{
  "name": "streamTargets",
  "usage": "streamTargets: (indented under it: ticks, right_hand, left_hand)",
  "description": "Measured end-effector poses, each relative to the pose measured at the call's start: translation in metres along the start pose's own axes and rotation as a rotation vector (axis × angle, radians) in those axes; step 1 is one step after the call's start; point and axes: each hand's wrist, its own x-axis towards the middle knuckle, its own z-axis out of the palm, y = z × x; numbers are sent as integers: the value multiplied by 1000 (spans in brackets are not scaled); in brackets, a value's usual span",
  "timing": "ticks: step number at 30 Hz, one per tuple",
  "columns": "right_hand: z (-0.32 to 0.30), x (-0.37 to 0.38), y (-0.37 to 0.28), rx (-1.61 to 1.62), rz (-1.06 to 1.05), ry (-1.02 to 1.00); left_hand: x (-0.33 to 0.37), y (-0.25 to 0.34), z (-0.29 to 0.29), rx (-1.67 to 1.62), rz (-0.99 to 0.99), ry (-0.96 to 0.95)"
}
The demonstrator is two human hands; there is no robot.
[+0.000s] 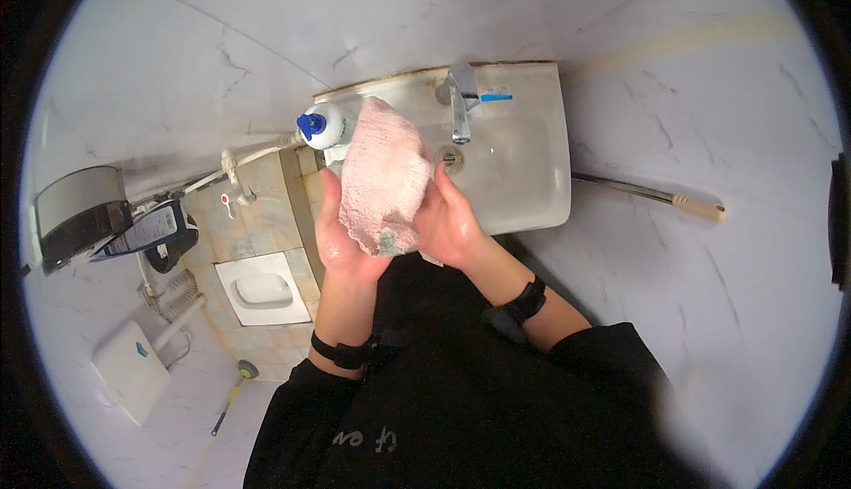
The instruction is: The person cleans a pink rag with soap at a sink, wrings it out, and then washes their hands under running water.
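Note:
A pink towelling cloth is held up in front of me, partly over the left side of the white washbasin. Its lower end carries a greyish patch. My left hand supports it from the lower left, thumb along its edge. On the other side, my right hand holds it with the thumb pointing up; the fingers of both hands are largely hidden behind the cloth. Both hands look wet. Beyond the cloth stands a chrome tap, above the drain.
A white pump bottle with a blue top stands at the basin's left corner. To the left are a squat toilet, a wall tap and a paper dispenser. A long-handled tool leans at the right.

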Motion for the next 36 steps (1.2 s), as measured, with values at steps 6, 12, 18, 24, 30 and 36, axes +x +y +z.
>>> streamTargets:
  ticks: [6, 12, 18, 24, 30, 36]
  right_hand:
    - [-8, -23, -7, -433, 285, 20]
    - [-17, -28, 3, -490, 371, -257]
    - [-19, 23, -8, -2, 52, -143]
    - [17, 21, -51, -174, -256, -51]
    - [70, -4, -11, -1478, -656, 26]
    - [57, 38, -15, -1543, -764, 499]
  left_hand:
    - [-7, 19, 0, 260, 178, -53]
    - [-17, 29, 6, 155, 75, -54]
    - [-25, 24, 17, -68, -49, -100]
    - [-24, 25, 0, -4, -128, -65]
    - [-18, -1, 6, 154, -46, -45]
    - [-24, -28, 20, 324, 25, 127]
